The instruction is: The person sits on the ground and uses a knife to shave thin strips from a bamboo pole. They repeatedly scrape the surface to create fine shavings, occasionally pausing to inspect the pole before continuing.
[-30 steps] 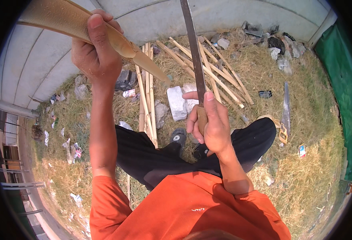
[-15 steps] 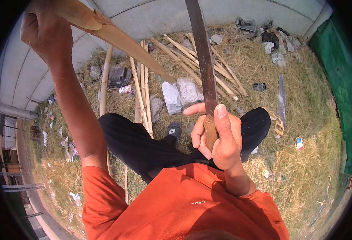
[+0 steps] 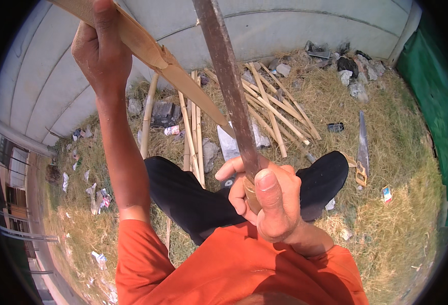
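Note:
My left hand is closed around the upper part of a split bamboo pole, raised at the upper left. The pole slants down to the right, a rough node partway along it. Its lower end reaches over a pale stone block; whether it touches the block I cannot tell. In my right hand is a machete, gripped by its wooden handle, with the index finger stretched out to the left. Its dark, worn blade points up and tilts left, passing in front of part of the stone.
Bamboo strips lie piled on dry grass beyond my knees, with more strips left of the stone. A handsaw rests at right. Behind stands a grey wall; green sheeting hangs at far right. Litter is scattered around.
My left hand has come right and slightly down with the bamboo pole. The machete has shifted left and leans further left, its blade nearer the pole. The whole view has also shifted.

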`<move>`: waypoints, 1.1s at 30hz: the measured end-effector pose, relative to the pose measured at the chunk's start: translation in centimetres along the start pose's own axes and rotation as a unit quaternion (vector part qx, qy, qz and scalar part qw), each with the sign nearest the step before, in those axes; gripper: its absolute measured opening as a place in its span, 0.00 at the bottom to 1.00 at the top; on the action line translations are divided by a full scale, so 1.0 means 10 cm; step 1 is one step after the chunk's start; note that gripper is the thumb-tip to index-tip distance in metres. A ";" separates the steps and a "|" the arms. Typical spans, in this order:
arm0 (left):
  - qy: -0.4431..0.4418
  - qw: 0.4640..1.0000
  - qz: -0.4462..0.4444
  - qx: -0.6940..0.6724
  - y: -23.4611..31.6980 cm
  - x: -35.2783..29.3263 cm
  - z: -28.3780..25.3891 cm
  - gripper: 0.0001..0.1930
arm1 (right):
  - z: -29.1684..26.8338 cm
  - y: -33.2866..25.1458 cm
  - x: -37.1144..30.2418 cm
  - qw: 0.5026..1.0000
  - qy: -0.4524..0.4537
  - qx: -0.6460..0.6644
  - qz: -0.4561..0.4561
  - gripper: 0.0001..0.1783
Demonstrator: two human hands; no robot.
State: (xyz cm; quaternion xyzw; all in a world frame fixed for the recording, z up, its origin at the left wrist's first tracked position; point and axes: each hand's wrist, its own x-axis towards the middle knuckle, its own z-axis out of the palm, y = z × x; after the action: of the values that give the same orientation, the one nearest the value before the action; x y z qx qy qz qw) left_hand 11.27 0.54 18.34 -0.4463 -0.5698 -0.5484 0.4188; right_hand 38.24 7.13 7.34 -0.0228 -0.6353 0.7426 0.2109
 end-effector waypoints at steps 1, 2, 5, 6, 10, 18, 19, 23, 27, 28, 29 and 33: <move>0.005 1.000 -0.002 0.026 0.02 0.00 0.00 0.27 | 0.03 -0.01 0.01 1.000 -0.009 -0.004 -0.003 0.26; 0.011 0.999 -0.004 0.051 0.05 0.00 0.00 0.27 | 0.05 -0.01 0.01 1.000 -0.018 -0.008 -0.007 0.26; 0.004 0.996 -0.001 0.085 0.11 -0.04 0.03 0.28 | -0.03 -0.10 -0.01 0.994 -0.025 0.006 0.106 0.26; 0.003 0.996 0.005 0.086 0.13 -0.03 0.05 0.28 | -0.07 -0.18 -0.03 0.992 -0.021 0.029 0.118 0.26; -0.044 0.997 0.034 0.054 0.19 -0.01 0.18 0.28 | -0.06 -0.59 -0.10 0.996 0.067 0.006 -0.057 0.30; -0.019 0.997 0.047 0.060 0.36 -0.03 0.42 0.26 | -0.22 -0.55 -0.02 0.988 0.054 -0.103 0.101 0.33; -0.021 0.996 0.050 0.072 0.35 -0.03 0.42 0.25 | -0.18 -0.61 -0.03 0.988 0.097 -0.118 0.022 0.31; -0.028 0.997 0.011 0.074 0.28 0.00 0.38 0.25 | -0.10 -0.58 -0.04 0.974 0.161 0.063 -0.150 0.37; -0.009 0.998 0.030 0.052 0.38 -0.05 0.52 0.25 | -0.29 -0.19 0.03 0.985 0.025 0.036 0.165 0.38; -0.007 0.998 0.033 0.047 0.38 -0.06 0.50 0.25 | -0.27 -0.24 0.01 0.983 0.036 0.041 0.176 0.38; -0.018 0.998 0.033 0.053 0.36 -0.03 0.51 0.25 | -0.28 -0.27 0.00 0.980 0.046 0.045 0.188 0.37; -0.046 0.997 0.035 0.045 0.28 0.00 0.53 0.25 | -0.42 -0.19 0.10 0.959 -0.039 0.204 0.194 0.36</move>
State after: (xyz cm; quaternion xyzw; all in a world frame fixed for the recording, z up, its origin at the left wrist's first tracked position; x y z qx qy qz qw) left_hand 14.01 5.87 18.82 -0.4717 -0.5968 -0.4858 0.4305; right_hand 39.16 11.61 8.55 -0.0731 -0.4615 0.8833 0.0382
